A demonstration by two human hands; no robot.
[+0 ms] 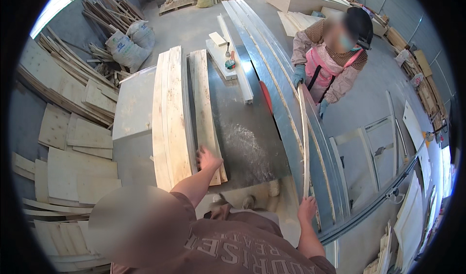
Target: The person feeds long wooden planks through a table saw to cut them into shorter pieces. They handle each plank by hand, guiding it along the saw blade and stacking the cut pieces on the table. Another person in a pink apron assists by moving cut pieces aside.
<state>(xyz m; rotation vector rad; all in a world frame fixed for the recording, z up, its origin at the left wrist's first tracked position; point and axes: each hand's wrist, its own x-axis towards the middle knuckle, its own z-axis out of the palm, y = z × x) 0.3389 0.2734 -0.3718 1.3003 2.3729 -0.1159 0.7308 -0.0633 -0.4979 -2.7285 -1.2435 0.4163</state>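
Note:
My right hand (pixel 307 209) grips the near end of a long, narrow wooden strip (pixel 305 148). The strip runs away from me above a saw table's metal surface (pixel 279 77). At its far end is the gloved hand (pixel 299 75) of a co-worker. My left hand (pixel 208 158) reaches over a short stack of pale boards (pixel 202 92), fingers spread and seemingly touching the boards near their close end. To its left lies a larger stack of long planks (pixel 170 114).
A co-worker (pixel 332 56) in a pink apron stands across the table. A tape measure (pixel 230 64) lies on a pale board beyond the dusty dark tabletop (pixel 247 148). A red guard-like piece (pixel 266 97) stands by the metal surface. Plywood sheets (pixel 80 174) lean at left; metal frames (pixel 369 148) lie at right.

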